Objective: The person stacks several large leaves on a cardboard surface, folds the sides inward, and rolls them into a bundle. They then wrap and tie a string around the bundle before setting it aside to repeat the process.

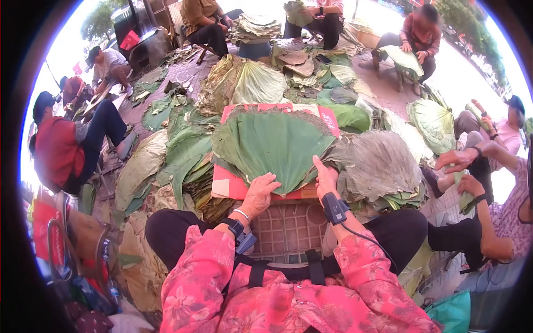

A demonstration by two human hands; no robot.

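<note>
A large green lotus leaf [272,147], folded into a fan shape, lies in front of me with its narrow end towards me. Its far rim is brown and ragged. Under it is a red and white cardboard piece [222,186]. My left hand [260,193] rests on the leaf's lower left edge, fingers stretched out and slightly apart. On the opposite side, my right hand [326,180] grips the lower right edge, one digit pointing up along the leaf. The fingers beneath that edge are hidden.
Greyish dried leaves [380,166] are piled at the right. Green leaves [186,147] heap up at the left, and pale leaves [244,83] lie beyond. Several people sit around, one close at my right [499,216]. A leaf stack [255,28] stands on a blue support.
</note>
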